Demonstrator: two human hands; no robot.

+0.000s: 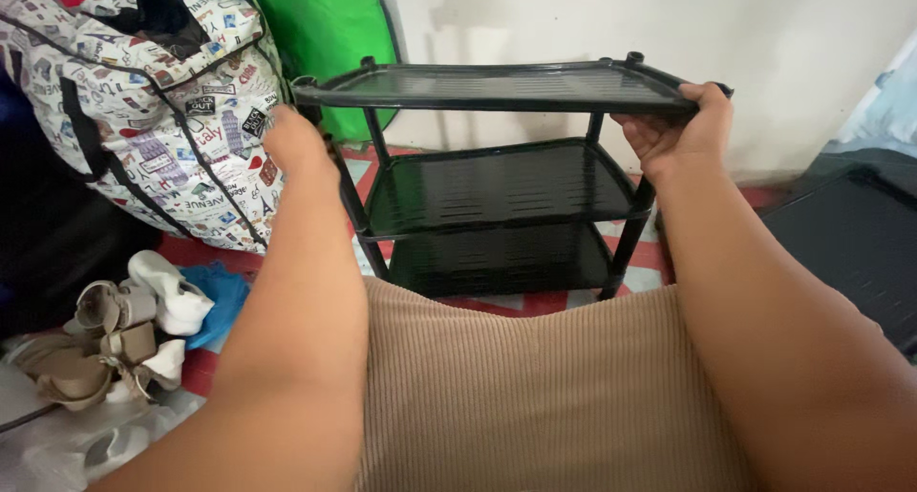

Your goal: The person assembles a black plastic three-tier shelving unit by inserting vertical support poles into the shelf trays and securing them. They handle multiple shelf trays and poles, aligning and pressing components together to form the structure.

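Black plastic shelf rack [497,191] stands in the upper centre of the frame, on a floor [535,304] patterned in red and pale tiles, close to a pale wall [573,19]. It has three slatted tiers stacked one above another, joined by thin corner posts. My right hand [683,129] is at the upper right of the frame, fingers closed over the right front corner of the top tier, thumb underneath. My left hand [296,143] is at the upper left of centre, at the left front corner of the rack; its fingers are hidden behind the hand, so I cannot tell if they grip the post. My ribbed tan clothing [516,396] fills the bottom centre. At upper left sits a large zipped bag [162,110] covered in printed patterns, with a green bag [334,33] behind it. Beige sandals [105,344] and a blue cloth [222,301] lie at lower left. A flat black panel [850,244] lies at the right edge.
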